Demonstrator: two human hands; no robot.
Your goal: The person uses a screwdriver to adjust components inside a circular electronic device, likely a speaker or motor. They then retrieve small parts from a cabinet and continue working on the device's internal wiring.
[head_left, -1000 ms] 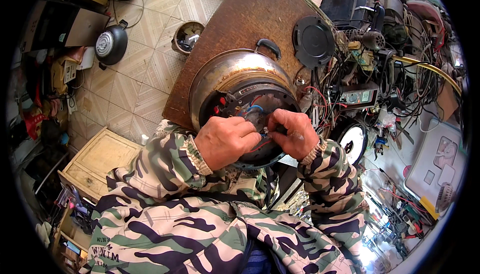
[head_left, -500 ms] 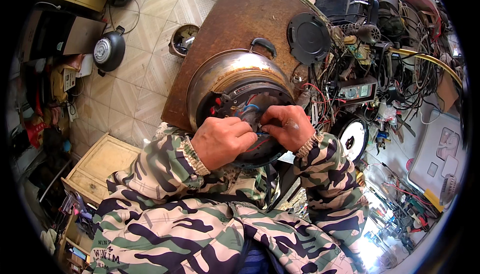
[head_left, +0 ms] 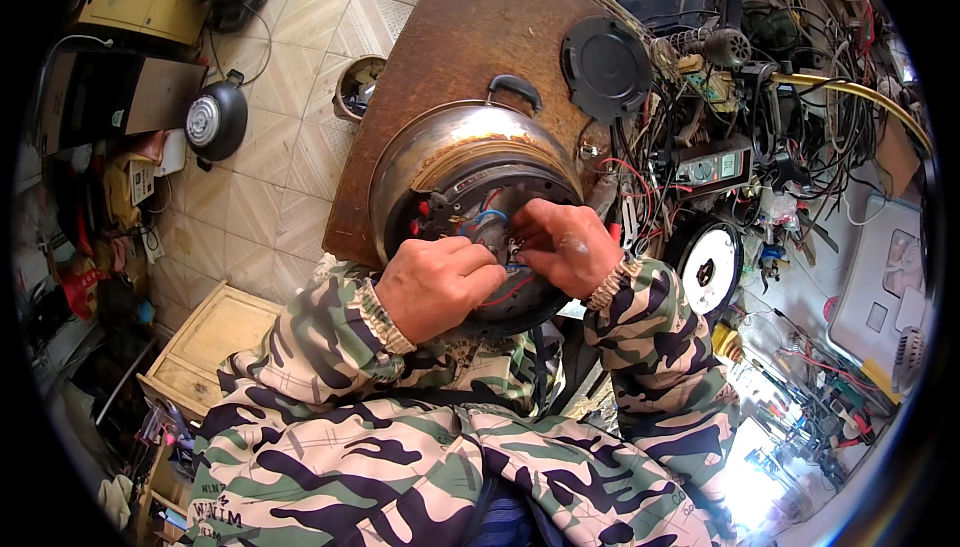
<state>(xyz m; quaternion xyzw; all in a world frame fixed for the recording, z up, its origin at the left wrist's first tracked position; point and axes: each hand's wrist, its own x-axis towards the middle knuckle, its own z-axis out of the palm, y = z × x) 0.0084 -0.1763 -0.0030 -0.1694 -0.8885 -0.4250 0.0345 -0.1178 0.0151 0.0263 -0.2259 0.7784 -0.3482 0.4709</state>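
Observation:
A metal electric pot point(head_left: 480, 127) with a stained, rusty side lies tipped over, its open black base point(head_left: 535, 192) facing me. Inside the base are a blue wire point(head_left: 490, 214) and a red wire point(head_left: 505, 295). My left hand point(head_left: 440, 287) is closed at the base's lower left, fingertips curled in by the wires. My right hand point(head_left: 570, 247) reaches in from the right with bent fingers pinched together. Both sets of fingertips nearly meet over the wiring; what they hold is too small and covered to make out.
The pot rests on a brown bench point(head_left: 420, 57). A round black cover point(head_left: 605, 67) lies beyond it. To the right are a multimeter point(head_left: 712, 167), tangled cables point(head_left: 830, 127) and a white-faced round part point(head_left: 708, 272). A bucket point(head_left: 350, 92) and a pan point(head_left: 217, 119) stand on the tiled floor.
My right fingers have shifted slightly up and left inside the base, with more of them curled in. My left hand stays nearly in place, closed. The whole view has moved a little.

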